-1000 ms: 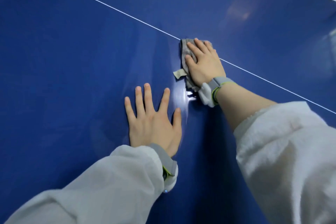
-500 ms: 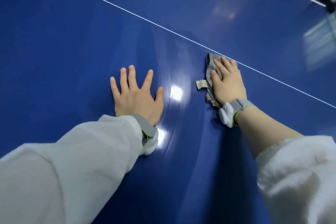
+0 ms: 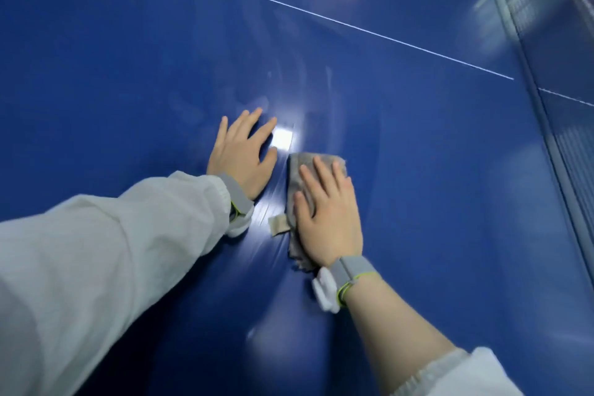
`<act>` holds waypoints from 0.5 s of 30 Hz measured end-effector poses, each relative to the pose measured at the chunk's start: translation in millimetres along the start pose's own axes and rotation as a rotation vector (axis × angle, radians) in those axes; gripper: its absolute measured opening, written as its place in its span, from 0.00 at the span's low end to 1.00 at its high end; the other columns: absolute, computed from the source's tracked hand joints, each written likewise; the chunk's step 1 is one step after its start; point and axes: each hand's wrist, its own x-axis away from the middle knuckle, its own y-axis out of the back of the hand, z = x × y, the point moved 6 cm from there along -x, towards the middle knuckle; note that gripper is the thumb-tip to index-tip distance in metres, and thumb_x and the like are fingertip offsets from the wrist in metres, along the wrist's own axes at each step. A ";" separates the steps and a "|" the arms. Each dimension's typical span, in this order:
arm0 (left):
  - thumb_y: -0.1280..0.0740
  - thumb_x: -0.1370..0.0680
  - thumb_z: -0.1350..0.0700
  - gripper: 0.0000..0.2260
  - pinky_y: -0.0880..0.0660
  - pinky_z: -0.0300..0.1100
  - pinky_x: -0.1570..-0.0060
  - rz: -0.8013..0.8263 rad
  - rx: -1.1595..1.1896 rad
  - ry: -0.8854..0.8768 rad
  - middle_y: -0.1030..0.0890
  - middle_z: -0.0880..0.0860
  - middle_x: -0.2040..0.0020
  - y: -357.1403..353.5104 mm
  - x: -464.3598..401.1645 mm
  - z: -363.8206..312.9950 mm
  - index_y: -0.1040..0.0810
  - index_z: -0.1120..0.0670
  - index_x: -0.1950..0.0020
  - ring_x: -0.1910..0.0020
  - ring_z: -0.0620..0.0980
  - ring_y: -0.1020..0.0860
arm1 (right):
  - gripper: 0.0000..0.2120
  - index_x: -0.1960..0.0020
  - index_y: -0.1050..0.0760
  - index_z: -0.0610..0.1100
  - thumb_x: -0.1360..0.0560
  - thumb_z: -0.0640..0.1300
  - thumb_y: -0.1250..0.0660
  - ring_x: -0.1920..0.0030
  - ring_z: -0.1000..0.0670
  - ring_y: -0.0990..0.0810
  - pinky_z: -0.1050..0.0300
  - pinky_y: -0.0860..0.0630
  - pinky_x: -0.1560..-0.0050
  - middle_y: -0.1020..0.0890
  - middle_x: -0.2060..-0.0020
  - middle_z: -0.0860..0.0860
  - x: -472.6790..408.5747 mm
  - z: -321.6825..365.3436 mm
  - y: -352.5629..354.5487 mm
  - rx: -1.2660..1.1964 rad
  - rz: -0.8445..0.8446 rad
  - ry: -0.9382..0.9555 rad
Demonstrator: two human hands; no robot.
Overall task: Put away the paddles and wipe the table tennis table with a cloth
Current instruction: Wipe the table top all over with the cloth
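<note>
Your right hand (image 3: 328, 215) lies flat on the grey cloth (image 3: 297, 177), fingers straight and a little spread, pressing it against the blue bench (image 3: 434, 186) without curling round it. A pale tag (image 3: 279, 224) sticks out from the cloth's left edge. Your left hand (image 3: 242, 154) rests palm down just beside the cloth, fingers extended, holding nothing. A thin white line (image 3: 321, 17) crosses the bench beyond both hands. No paddles show.
</note>
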 end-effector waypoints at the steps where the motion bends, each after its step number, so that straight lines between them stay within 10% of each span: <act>1: 0.41 0.18 0.50 0.23 0.61 0.47 0.23 0.013 0.019 0.015 0.43 0.50 0.20 0.6 15.3 0.5 0.37 0.47 0.23 0.21 0.49 0.48 | 0.23 0.27 0.29 0.49 0.20 0.53 0.46 0.22 0.43 0.43 0.41 0.42 0.25 0.33 0.25 0.50 26.6 12.9 -2.4 -0.006 0.004 0.004; 15: 0.43 0.19 0.49 0.25 0.63 0.49 0.23 0.092 -0.021 0.152 0.47 0.50 0.19 10.4 103.1 -10.0 0.41 0.46 0.21 0.20 0.49 0.53 | 0.25 0.25 0.33 0.48 0.21 0.51 0.41 0.22 0.45 0.43 0.43 0.41 0.27 0.37 0.23 0.52 219.3 119.5 -19.7 0.075 0.062 -0.038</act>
